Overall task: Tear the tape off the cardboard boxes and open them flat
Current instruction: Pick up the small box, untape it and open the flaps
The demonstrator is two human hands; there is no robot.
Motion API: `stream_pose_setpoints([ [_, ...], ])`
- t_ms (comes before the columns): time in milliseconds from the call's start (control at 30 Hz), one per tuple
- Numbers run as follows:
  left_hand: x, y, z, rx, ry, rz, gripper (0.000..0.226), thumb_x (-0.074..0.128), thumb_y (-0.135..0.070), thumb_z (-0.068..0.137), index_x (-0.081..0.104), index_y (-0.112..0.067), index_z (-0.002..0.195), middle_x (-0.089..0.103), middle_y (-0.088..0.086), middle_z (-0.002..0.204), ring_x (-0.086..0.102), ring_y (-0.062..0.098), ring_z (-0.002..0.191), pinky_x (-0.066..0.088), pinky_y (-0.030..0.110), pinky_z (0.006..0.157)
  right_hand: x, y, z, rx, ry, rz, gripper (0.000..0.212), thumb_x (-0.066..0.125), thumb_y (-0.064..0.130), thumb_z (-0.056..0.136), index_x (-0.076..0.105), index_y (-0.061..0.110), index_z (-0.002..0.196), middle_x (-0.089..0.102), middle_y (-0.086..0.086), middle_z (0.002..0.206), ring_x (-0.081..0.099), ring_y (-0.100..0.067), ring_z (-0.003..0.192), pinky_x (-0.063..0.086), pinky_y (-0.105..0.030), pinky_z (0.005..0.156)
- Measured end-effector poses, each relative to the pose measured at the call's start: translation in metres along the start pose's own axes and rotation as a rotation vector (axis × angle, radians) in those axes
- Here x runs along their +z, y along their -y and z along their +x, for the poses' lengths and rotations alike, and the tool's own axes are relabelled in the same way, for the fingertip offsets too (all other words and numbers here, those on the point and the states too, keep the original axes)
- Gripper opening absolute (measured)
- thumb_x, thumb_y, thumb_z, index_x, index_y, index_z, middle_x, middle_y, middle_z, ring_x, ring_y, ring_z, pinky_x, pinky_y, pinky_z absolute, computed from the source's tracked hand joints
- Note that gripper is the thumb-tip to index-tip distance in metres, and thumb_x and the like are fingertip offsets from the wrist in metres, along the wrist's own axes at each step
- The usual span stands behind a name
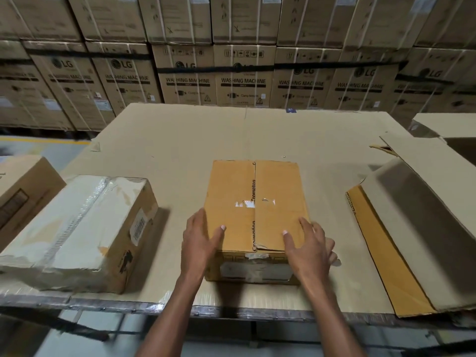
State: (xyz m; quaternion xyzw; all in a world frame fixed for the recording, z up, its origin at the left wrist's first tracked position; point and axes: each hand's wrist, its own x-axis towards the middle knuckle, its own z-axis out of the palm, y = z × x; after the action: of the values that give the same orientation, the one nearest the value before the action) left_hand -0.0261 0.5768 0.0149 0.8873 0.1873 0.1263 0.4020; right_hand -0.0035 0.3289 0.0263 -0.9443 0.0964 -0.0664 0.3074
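Note:
A closed yellow-brown cardboard box (255,202) stands in the middle of the cardboard-covered table (180,140). Its two top flaps meet at a centre seam with scraps of clear tape (247,203) across it. My left hand (202,238) lies on the box's near left corner, thumb on top, fingers down the side. My right hand (309,246) rests on the near right corner, fingers spread. Neither hand lifts the box. A second box (85,228), wrapped in clear tape and whitish film, sits at the left.
Flattened cardboard (417,228) is piled at the right, partly over the table's edge. Another carton (23,186) stands at far left beyond the table. Stacked washing-machine cartons (242,81) form a wall behind. The table's near edge (154,305) is taped.

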Motion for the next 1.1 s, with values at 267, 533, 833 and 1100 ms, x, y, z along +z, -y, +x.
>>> stream_pose_setpoints([
  [267,0.014,-0.038,-0.032,0.249,0.169,0.258,0.039,0.051,-0.04,0.103,0.054,-0.041,0.142,0.038,-0.011,0.16,0.017,0.017,0.155,0.001,0.055,0.124,0.002,0.033,-0.005,-0.393,0.285,-0.202,0.062,0.045,0.073,0.092,0.038,0.053,0.151,0.016,0.007,0.17,0.008,-0.027,0.155,0.013,-0.052,0.12],
  [533,0.013,-0.048,-0.037,0.202,0.213,0.317,0.043,0.048,-0.049,0.103,0.046,-0.044,0.146,0.031,-0.013,0.164,0.007,0.018,0.159,-0.004,0.061,0.12,-0.019,0.042,0.002,-0.501,0.301,-0.212,0.054,0.053,0.066,0.089,0.056,0.047,0.139,0.04,0.015,0.158,0.036,-0.015,0.143,0.032,-0.043,0.111],
  [833,0.028,-0.07,-0.049,0.339,0.336,0.271,0.034,0.042,-0.041,0.105,0.052,-0.044,0.137,0.019,-0.008,0.17,0.002,0.023,0.16,-0.007,0.063,0.121,-0.057,0.058,-0.002,-0.613,-0.264,0.074,0.032,0.055,0.008,0.09,0.082,0.02,0.102,0.076,0.005,0.117,0.067,-0.019,0.105,0.058,-0.037,0.089],
  [1100,0.036,-0.073,-0.046,0.327,0.356,0.336,0.045,0.049,-0.067,0.097,0.052,-0.044,0.136,0.024,-0.008,0.167,0.002,0.022,0.158,-0.004,0.062,0.121,-0.107,0.007,0.027,-0.186,-0.524,0.012,0.026,0.061,0.003,0.095,0.077,0.014,0.112,0.075,-0.004,0.119,0.06,-0.028,0.114,0.045,-0.046,0.101],
])
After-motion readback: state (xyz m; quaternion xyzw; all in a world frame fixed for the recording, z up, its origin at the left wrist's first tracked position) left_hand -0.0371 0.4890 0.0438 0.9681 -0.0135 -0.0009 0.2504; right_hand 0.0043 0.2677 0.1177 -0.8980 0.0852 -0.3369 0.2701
